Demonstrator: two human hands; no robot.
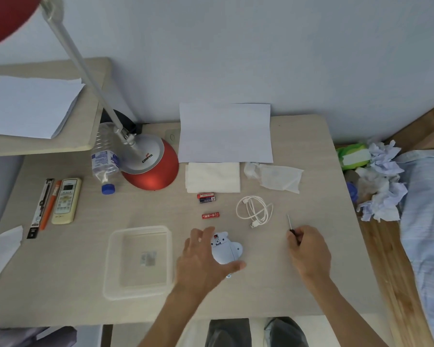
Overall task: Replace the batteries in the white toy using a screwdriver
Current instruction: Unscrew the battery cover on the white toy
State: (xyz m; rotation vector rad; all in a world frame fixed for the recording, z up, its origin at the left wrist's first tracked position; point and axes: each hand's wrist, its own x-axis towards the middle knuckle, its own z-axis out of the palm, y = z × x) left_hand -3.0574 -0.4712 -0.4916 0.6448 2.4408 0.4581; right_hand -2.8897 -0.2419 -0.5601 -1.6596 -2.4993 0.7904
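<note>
The white toy (225, 249) lies on the table near the front, its underside up with a small red part showing. My left hand (203, 259) spreads over the toy's left side, fingers straight and thumb stretched below it. My right hand (309, 249) grips a small screwdriver (290, 223) by its black handle, the thin shaft pointing away from me. A pair of batteries (206, 198), one red and one dark, lies behind the toy. A single red battery (210, 215) lies between that pair and the toy.
A clear plastic tray (138, 261) holding a small part sits left of the toy. A coiled white cable (254, 210), tissues (212, 180), paper (224, 134), a red lamp base (151, 169), a bottle (104, 159) and a remote (65, 200) lie further back.
</note>
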